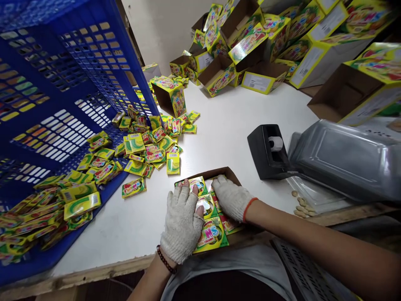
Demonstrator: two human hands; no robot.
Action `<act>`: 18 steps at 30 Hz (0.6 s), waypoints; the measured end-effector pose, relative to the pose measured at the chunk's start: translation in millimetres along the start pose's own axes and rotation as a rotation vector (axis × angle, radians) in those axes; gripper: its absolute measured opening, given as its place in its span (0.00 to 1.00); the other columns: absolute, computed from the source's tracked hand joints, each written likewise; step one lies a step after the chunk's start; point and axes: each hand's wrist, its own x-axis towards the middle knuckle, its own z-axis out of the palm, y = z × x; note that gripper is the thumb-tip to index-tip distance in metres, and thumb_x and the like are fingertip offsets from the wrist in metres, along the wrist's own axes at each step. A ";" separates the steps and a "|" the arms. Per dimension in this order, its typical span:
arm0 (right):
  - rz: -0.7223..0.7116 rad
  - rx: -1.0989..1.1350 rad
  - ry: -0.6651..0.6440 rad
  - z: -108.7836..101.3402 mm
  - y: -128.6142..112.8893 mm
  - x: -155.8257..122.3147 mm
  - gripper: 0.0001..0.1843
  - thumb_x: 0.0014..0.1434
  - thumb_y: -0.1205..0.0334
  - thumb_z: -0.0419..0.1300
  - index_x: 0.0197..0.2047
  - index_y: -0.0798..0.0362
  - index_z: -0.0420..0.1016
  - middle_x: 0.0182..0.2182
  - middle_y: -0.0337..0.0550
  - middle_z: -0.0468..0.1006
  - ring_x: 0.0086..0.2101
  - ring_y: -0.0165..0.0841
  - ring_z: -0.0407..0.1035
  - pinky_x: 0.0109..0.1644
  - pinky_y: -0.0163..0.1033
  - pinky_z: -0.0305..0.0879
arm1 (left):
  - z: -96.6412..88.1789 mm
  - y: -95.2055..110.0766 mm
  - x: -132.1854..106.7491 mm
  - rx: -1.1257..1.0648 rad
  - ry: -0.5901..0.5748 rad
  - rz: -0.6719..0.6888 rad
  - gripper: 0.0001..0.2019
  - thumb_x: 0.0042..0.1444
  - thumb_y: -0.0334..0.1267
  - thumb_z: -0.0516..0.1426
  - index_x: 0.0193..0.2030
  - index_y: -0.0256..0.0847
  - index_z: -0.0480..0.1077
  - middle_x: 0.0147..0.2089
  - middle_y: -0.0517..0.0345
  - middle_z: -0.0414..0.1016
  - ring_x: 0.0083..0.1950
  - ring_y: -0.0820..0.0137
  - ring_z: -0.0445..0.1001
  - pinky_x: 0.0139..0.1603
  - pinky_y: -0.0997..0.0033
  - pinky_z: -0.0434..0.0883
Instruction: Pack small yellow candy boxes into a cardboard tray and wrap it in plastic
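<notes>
- Carton [232,174] of small packs [213,236]: it sits right in front of you, at the near edge of the white table [219,125], brown walls showing along its far side. Take it as the centre of the dial, with twelve pointing away from you.
- Inside it, the yellow-green packs lie face up in rows, some red ones among them toward three o'clock.
- Your left hand [183,221], in a white glove with bare fingertips, lies palm down over the packs on the nine o'clock side; that grip is open, fingers spread and thumb apart.
- Your right hand [230,196], gloved with an orange cuff, reaches into the one o'clock corner, fingers bent down on the packs; you cannot tell whether that grip is closed on one.
- Loose packs [155,152] spill across the table at ten to eleven o'clock.
- Beyond them at ten, a blue crate [125,54] lies tipped toward you, more packs heaped inside.
- A display box [178,100] stands at eleven, near the loose packs.
- At one, empty boxes [257,81] are piled up.
- Toward two, a black dispenser [257,152] holds a white roll [275,144], with a clear plastic container [347,163] just beside it.
- Small pale discs [301,207] cluster at three.
</notes>
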 end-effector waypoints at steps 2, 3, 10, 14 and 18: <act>0.024 0.006 -0.034 -4.0 -4.3 -0.1 0.25 0.62 0.74 0.56 0.63 0.61 0.68 0.63 0.65 0.63 0.56 0.49 0.69 0.55 0.50 0.70 | 0.3 -0.1 0.0 0.004 -0.005 -0.005 0.22 0.66 0.37 0.51 0.65 0.35 0.66 0.69 0.38 0.64 0.69 0.47 0.61 0.65 0.37 0.63; 0.031 -0.001 -0.036 -4.3 -6.1 0.3 0.24 0.62 0.74 0.55 0.62 0.61 0.68 0.62 0.65 0.63 0.55 0.49 0.70 0.55 0.50 0.71 | 0.4 -0.2 0.1 0.007 -0.010 -0.009 0.22 0.66 0.37 0.51 0.64 0.35 0.67 0.68 0.38 0.65 0.69 0.47 0.61 0.65 0.37 0.63; 0.045 -0.005 -0.020 -3.3 -6.8 15.5 0.23 0.62 0.71 0.55 0.60 0.64 0.70 0.55 0.66 0.71 0.53 0.50 0.72 0.53 0.49 0.71 | -0.2 -0.6 -0.8 0.013 -0.005 -0.013 0.23 0.65 0.38 0.52 0.65 0.36 0.66 0.69 0.37 0.63 0.69 0.45 0.62 0.65 0.35 0.63; 0.012 -0.015 0.000 3.7 -10.8 3.8 0.22 0.67 0.67 0.51 0.61 0.61 0.70 0.57 0.67 0.70 0.55 0.50 0.71 0.53 0.48 0.71 | 6.0 -2.2 -3.7 -0.046 0.041 -0.030 0.23 0.65 0.37 0.52 0.66 0.37 0.65 0.70 0.37 0.62 0.70 0.46 0.61 0.66 0.34 0.62; 0.021 0.024 0.029 24.7 -14.0 -18.6 0.29 0.67 0.69 0.49 0.70 0.63 0.58 0.67 0.71 0.59 0.65 0.54 0.57 0.62 0.51 0.64 | 20.0 -4.7 -6.1 -0.202 0.157 -0.095 0.26 0.65 0.37 0.52 0.69 0.38 0.61 0.77 0.36 0.46 0.76 0.47 0.48 0.70 0.37 0.58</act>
